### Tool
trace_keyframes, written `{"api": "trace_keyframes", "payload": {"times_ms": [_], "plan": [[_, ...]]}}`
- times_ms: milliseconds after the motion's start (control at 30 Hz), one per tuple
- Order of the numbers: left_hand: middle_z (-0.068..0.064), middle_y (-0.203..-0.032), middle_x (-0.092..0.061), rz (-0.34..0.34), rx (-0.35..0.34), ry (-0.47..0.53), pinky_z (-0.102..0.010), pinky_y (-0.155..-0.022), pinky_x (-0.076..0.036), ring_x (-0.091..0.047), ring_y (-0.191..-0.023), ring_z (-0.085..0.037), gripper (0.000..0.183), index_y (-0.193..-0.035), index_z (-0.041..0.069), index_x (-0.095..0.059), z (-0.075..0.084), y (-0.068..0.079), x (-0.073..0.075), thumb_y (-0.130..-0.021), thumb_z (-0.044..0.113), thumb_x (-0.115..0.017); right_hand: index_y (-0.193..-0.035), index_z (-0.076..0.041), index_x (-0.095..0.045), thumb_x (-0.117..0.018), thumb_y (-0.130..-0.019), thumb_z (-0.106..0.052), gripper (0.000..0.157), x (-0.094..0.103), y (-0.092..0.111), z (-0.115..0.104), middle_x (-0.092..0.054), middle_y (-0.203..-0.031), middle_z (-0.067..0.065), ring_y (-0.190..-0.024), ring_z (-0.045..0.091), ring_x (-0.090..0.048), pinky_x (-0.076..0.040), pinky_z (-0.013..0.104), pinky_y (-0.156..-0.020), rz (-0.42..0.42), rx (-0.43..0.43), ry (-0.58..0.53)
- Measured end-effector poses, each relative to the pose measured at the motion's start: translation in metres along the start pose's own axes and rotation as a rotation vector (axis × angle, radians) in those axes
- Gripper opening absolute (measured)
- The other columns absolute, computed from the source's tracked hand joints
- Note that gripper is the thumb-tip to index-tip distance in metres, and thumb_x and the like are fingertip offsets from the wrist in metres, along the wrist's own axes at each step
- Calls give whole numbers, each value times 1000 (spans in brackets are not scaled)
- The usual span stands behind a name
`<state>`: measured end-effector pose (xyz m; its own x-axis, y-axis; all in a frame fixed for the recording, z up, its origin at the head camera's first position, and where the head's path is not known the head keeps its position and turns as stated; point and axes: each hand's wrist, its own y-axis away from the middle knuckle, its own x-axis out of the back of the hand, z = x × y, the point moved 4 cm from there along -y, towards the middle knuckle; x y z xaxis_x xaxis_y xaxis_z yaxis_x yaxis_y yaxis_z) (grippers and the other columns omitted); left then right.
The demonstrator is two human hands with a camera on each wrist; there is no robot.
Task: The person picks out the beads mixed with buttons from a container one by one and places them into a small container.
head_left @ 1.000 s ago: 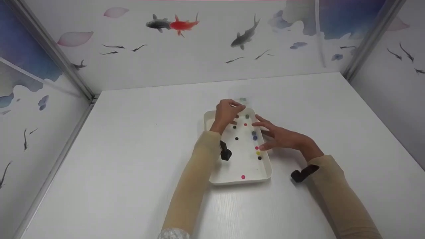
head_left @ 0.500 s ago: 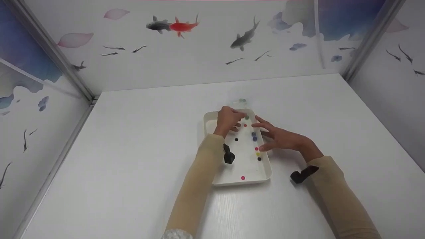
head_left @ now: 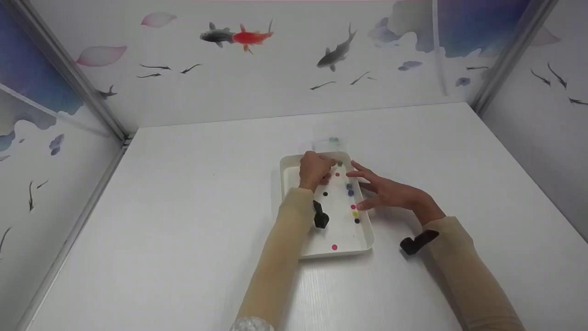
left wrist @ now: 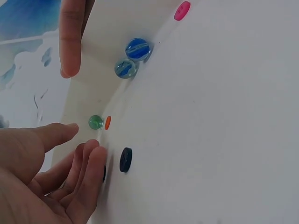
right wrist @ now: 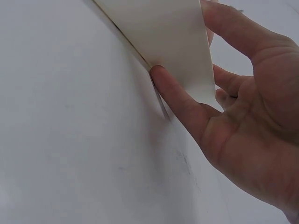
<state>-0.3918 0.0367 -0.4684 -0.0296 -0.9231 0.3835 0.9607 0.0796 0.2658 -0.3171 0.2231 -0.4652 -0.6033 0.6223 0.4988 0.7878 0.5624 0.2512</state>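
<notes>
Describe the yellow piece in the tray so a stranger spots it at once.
Start with the off-white tray on the white table, then its long side by the right hand. Near that hand's thumb, three small pieces line up along that side: a pink piece, the yellow piece and a black piece. It is the middle one, the only yellow one visible.

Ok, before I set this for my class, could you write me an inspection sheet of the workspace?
Surface: white table, faint grain at the near side.
Job's things: white rectangular tray holding round pink buttons, round black buttons, an orange disc, blue glass marbles and a green glass marble.
Clutter: transparent container beyond the tray; greenish pieces there too small to identify.
Hands: left hand over the tray's far end, grip unclear; right hand holding the tray's right wall.
Cables: nothing seen.
Surroundings: white panels printed with red and grey fish.
</notes>
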Motion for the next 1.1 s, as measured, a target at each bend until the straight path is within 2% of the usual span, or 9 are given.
{"api": "trace_keyframes", "payload": {"times_ms": [100,233,400,500,600,733,867,933,1100], "plan": [[1,-55,-52,18,0,-18,-22,-43,-48,-53,-48,-11,24,-72,10,-61,0,-2,-2,-89,21,-74,-159,-25,-22,-81,-84,-29,95,0,-1,0,11,-170,-5,-156,40,-11,-11,63,-125,3,-8,15],[1,-60,-54,50,-11,-53,-21,-43,-48,-54,-49,-11,18,-87,7,-64,2,-3,-2,-88,22,-74,-158,-27,-23,-81,-84,-32,95,1,-3,3,11,-170,-6,-156,40,-11,-11,65,-124,7,-18,32],[-2,-70,-59,84,-19,-103,-23,-45,-47,-56,-53,-12,30,-104,4,-66,5,-1,-4,-86,25,-77,-159,-30,-18,-81,-83,-36,99,0,-5,6,10,-171,-2,-156,40,-11,-11,66,-123,10,-39,55],[-4,-80,-64,115,-38,-144,-25,-54,-50,-59,-63,-15,35,-109,3,-67,7,3,-5,-86,27,-77,-160,-30,-16,-81,-84,-36,100,0,-4,5,10,-171,-1,-156,41,-11,-12,66,-123,11,-37,62],[-7,-93,-68,147,-58,-171,-31,-69,-54,-61,-78,-20,40,-113,3,-67,10,7,-5,-86,30,-76,-159,-28,-19,-80,-85,-33,97,1,-2,3,10,-171,-3,-155,41,-12,-12,65,-124,16,-25,60],[-8,-98,-70,170,-67,-187,-40,-83,-54,-61,-89,-25,42,-112,3,-67,12,10,-7,-83,32,-76,-160,-27,-17,-81,-85,-31,99,0,-1,2,7,-171,-5,-156,40,-13,-13,63,-125,14,-5,43],[-6,-87,-70,198,-59,-233,-41,-81,-54,-63,-85,-25,35,-101,5,-70,12,6,-10,-80,32,-75,-161,-27,-16,-81,-84,-30,100,-1,0,3,7,-170,-7,-156,40,-12,-16,61,-125,3,5,14],[-6,-83,-70,212,-56,-258,-40,-80,-55,-64,-82,-25,32,-98,6,-71,11,4,-11,-80,32,-75,-160,-25,-20,-81,-84,-29,97,-1,0,2,10,-170,-8,-156,40,-11,-16,60,-125,-2,10,6],[-7,-86,-71,222,-70,-301,-41,-82,-56,-66,-83,-25,31,-99,6,-72,11,2,-13,-83,32,-75,-159,-23,-24,-81,-85,-29,93,-1,0,1,11,-170,-7,-156,41,-9,-14,62,-125,-1,9,20]]}}
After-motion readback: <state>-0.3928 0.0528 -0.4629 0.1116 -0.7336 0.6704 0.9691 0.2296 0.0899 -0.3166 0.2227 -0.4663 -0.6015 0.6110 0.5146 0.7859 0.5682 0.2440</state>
